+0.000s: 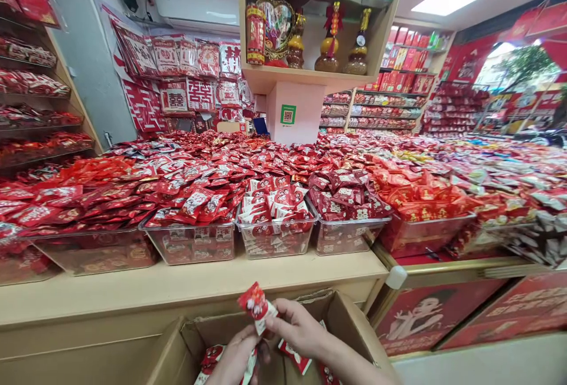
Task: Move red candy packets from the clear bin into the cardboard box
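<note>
While the left hand and right hand pinch a red-white packet above the cardboard box, sweet-filled bins stand behind it. A QR label shows farther behind.

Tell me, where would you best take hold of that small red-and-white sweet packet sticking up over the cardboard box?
By its flat white lower end, coming from the right, as the right hand does. The sweet packet tilts up-left, its plump red top free; the flat end likely pinches easiest.
</note>
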`<state>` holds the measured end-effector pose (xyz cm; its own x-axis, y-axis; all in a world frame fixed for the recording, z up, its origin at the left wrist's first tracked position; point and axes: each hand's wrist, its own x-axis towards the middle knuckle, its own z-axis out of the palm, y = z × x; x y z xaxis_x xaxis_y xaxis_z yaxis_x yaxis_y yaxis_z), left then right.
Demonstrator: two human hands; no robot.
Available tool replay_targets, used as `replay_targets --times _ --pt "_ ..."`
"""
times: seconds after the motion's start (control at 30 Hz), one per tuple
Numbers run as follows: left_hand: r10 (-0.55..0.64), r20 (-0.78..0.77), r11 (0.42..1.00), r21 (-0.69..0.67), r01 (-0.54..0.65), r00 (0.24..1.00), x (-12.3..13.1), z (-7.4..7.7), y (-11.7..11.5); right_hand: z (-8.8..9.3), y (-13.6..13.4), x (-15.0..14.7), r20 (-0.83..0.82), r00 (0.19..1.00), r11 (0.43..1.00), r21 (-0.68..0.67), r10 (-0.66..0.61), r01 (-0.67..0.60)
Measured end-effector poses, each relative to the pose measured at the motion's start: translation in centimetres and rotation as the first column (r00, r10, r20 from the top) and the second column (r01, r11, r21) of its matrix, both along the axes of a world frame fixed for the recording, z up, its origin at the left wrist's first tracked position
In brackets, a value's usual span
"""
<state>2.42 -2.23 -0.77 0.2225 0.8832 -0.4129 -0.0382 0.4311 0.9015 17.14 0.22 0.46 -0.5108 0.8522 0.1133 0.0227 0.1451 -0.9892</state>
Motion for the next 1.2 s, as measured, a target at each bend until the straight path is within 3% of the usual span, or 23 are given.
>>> replay_targets --times 0.17,0.33,0.47,0.63,0.7,0.8,1.0,1.1,1.2 --pt "-0.006 0.019 0.99 0.142 0.004 1.0 -0.8 1.4 0.4 -0.3 0.9 1.0 -0.063 0.989 0.964 -0.24 -0.135 0.116" --pt "0.027 0.053 0.98 0.197 -0.037 0.998 -1.2 2.2 0.7 0.2 0.5 1.9 0.077 0.996 0.939 -0.342 0.043 -0.014" --pt "0.068 -0.047 0.971 0.235 -0.055 0.997 -1.3 1.7 0.9 -0.2 0.2 1.6 0.105 0.993 0.955 -0.295 0.06 -0.026" --pt "0.11 -0.064 0.968 0.235 -0.092 0.992 -1.3 1.2 1.1 -1.0 0.7 0.9 0.149 0.987 0.992 -0.096 -0.067 0.082" --pt "0.127 -0.014 0.969 0.215 -0.121 0.992 -1.1 0.8 1.1 -1.3 0.8 0.5 0.124 0.982 0.985 -0.072 -0.144 0.154" --pt "0.067 -0.008 0.98 0.19 -0.064 0.998 -0.5 0.0 0.9 -1.9 0.8 -0.2 0.03 0.975 0.971 -0.093 -0.22 0.222" --pt "0.076 -0.03 0.988 0.14 -0.071 0.997 -0.1 -0.7 0.8 -2.6 0.4 -0.8 0.15 0.951 0.962 0.056 -0.271 0.266" --pt "-0.021 -0.091 0.975 0.218 0.04 0.996 -0.4 -0.3 0.8 -2.1 0.1 -0.9 0.018 0.957 0.954 0.081 -0.29 0.287" --pt "-0.134 -0.192 0.941 0.283 0.186 0.972 -0.8 0.1 0.8 -1.6 0.0 -0.9 0.012 0.967 0.958 0.132 -0.256 0.253"
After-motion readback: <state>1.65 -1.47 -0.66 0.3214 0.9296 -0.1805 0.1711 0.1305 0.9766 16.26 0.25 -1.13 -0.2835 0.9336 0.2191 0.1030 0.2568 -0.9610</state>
